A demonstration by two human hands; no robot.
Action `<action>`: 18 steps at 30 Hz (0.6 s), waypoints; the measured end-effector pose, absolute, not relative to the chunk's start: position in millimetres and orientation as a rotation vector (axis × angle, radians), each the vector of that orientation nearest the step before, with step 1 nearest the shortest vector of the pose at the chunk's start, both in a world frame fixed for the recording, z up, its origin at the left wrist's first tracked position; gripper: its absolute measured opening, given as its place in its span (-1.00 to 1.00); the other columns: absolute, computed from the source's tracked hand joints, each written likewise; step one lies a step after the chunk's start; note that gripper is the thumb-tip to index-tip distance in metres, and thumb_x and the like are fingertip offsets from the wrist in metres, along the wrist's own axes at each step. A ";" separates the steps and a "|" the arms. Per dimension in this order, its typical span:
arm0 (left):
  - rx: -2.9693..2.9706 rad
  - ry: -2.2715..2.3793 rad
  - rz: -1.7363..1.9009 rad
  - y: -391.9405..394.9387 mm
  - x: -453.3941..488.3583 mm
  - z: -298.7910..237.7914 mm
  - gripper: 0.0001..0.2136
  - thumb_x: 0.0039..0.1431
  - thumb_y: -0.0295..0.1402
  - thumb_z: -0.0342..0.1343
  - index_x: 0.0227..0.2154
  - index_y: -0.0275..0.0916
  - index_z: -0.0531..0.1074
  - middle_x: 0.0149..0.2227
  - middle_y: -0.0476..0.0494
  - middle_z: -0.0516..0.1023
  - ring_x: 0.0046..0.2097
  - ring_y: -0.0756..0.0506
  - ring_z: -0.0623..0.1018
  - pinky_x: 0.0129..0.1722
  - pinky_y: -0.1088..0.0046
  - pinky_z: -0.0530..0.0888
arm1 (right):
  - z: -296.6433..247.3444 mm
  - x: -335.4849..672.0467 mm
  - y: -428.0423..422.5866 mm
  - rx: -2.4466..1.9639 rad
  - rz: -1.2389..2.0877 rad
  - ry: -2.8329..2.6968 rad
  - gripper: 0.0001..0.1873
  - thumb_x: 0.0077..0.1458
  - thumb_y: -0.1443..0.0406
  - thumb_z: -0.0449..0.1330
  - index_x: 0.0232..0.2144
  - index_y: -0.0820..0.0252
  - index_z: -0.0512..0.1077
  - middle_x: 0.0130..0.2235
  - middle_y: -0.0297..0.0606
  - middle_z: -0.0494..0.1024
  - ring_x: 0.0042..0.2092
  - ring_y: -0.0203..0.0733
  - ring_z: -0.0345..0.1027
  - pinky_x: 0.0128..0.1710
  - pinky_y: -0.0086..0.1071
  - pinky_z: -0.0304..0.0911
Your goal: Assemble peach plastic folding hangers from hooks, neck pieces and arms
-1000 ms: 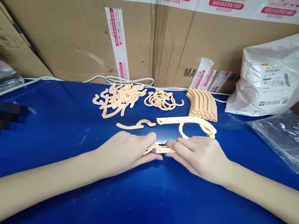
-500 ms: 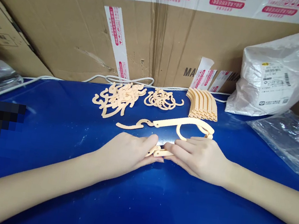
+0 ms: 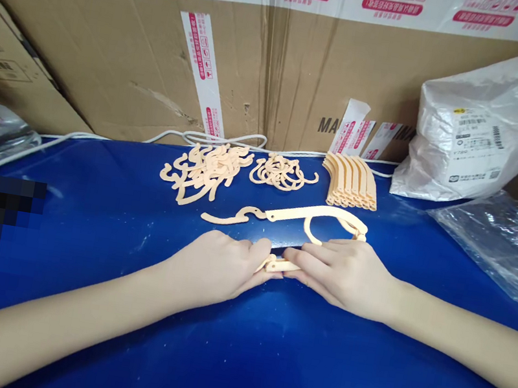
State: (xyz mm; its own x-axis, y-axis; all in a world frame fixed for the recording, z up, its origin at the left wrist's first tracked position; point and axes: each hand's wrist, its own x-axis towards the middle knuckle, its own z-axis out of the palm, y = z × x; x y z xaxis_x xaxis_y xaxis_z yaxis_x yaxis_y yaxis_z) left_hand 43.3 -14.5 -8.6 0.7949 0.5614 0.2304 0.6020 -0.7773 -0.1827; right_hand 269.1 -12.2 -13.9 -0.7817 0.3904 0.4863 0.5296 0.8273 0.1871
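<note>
A cream plastic folding clothes hanger (image 3: 322, 211) is stretched in linked parts above and between my hands. My left hand (image 3: 221, 263) is closed in a pinch on a small end piece, mostly hidden behind thumb and fingers. My right hand (image 3: 349, 277) grips the arm piece (image 3: 282, 265) hinged to it, fingers wrapped round. Beyond the right fingers stands the curved hook (image 3: 311, 230). The far arm runs left to a jointed end piece (image 3: 224, 219) near the blue table top.
Behind lie a pile of curved end pieces (image 3: 208, 169), a pile of hooks (image 3: 284, 173) and a stack of arm pieces (image 3: 350, 181). Cardboard boxes (image 3: 137, 63) form the back wall. A white cable (image 3: 163, 134), a white plastic bag (image 3: 437, 143) and clear film (image 3: 502, 242) are nearby.
My left thumb and fingers have shifted slightly over the end piece, covering more of it. The hanger's far arm has dipped a little; otherwise both hands stay in place.
</note>
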 end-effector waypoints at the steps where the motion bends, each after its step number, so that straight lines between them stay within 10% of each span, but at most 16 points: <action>1: -2.705 -0.877 -0.247 -14.3 43.1 -8.7 -0.55 0.40 -0.13 -0.38 -0.47 -0.26 0.25 -0.65 -0.05 0.43 -0.68 -0.07 0.43 -0.70 0.46 0.02 | -14.0 269.1 -12.2 -0.682 -0.436 -2.577 -0.62 0.34 0.20 -0.09 -0.29 0.21 0.48 -0.49 -0.37 0.52 -0.58 -0.38 0.26 -0.54 -0.40 0.05; 18: -2.486 -0.698 -0.223 -15.2 42.4 -3.7 -0.63 0.39 -0.30 -0.32 -0.52 -0.24 0.22 -0.64 -0.01 0.30 -0.68 -0.01 0.34 -0.68 0.44 0.06 | -11.8 269.9 -14.5 -0.751 -0.190 -2.715 -0.57 0.36 0.19 -0.17 -0.25 0.23 0.45 -0.48 -0.35 0.51 -0.56 -0.37 0.29 -0.57 -0.39 -0.05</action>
